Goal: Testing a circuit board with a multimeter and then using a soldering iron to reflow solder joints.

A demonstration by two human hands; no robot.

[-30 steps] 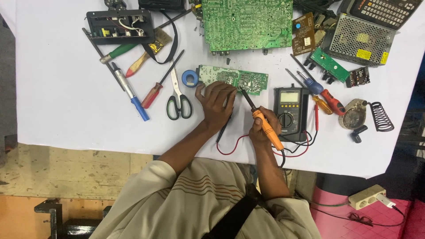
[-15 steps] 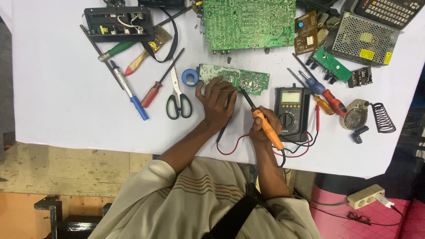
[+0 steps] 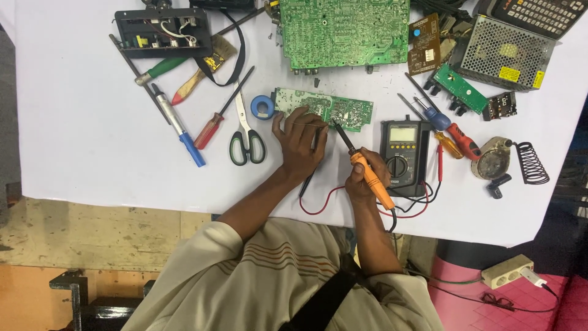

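Small green circuit board (image 3: 331, 108) lies flat on the white surface (image 3: 79, 141), just below the large green board (image 3: 343, 30) and just right of the blue tape roll (image 3: 263, 107).

Left hand (image 3: 301, 142): palm down, fingers spread and pressing the near edge of the small board. It also seems to pin a thin dark probe lead under the fingers, though I cannot tell if they close on it. So: hand apart, flat on the board, not wrapped round anything.

Right hand (image 3: 366, 178): clamped in a pen grip on the orange-handled soldering iron (image 3: 367, 171). Its dark tip points up-left and meets the board's lower edge near the middle.

Change against the two earlier frames: very little. Both hands, iron and board keep the same places; the slight shift of everything in frame looks like head movement. Judgement: tip is dwelling on one spot, work is mid-contact, board held steady.

Nearby: black multimeter (image 3: 403, 150) just right of the right hand, its red and black leads looping to the surface edge. Green-handled scissors (image 3: 247, 138) and a red-handled screwdriver (image 3: 214, 122) lie left of the left hand. The coiled iron stand (image 3: 531, 162) sits well apart at right
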